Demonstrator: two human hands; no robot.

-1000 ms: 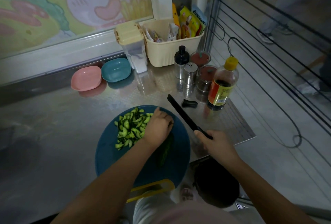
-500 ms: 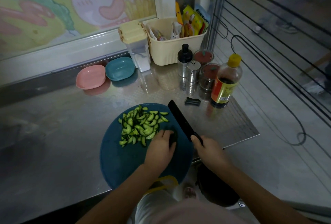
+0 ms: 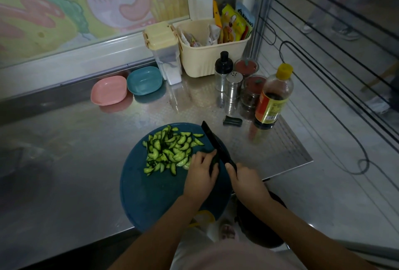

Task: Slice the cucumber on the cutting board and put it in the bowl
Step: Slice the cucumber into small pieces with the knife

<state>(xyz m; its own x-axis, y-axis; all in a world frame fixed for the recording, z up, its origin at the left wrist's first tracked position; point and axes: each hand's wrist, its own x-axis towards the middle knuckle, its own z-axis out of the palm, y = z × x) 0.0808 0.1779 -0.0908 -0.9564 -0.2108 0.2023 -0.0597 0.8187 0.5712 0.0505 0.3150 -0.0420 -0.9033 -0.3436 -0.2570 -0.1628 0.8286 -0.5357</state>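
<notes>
Two bowls: one pink bowl (image 3: 108,90) and one teal bowl (image 3: 144,80). One cutting board (image 3: 151,194). One knife (image 3: 212,140). One uncut cucumber piece (image 3: 214,161), and cucumber slices (image 3: 170,151), too many to count. Two red-lid jars: a back jar (image 3: 246,66) and a front jar (image 3: 254,84). One big bottle (image 3: 273,99), one shaker (image 3: 233,85), one basket (image 3: 205,60). Two hands: left hand (image 3: 200,174), right hand (image 3: 248,181).

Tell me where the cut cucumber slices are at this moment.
In the head view, the cucumber slices lie on the far left part of the blue cutting board, just left of the knife and beyond the left hand.
</notes>
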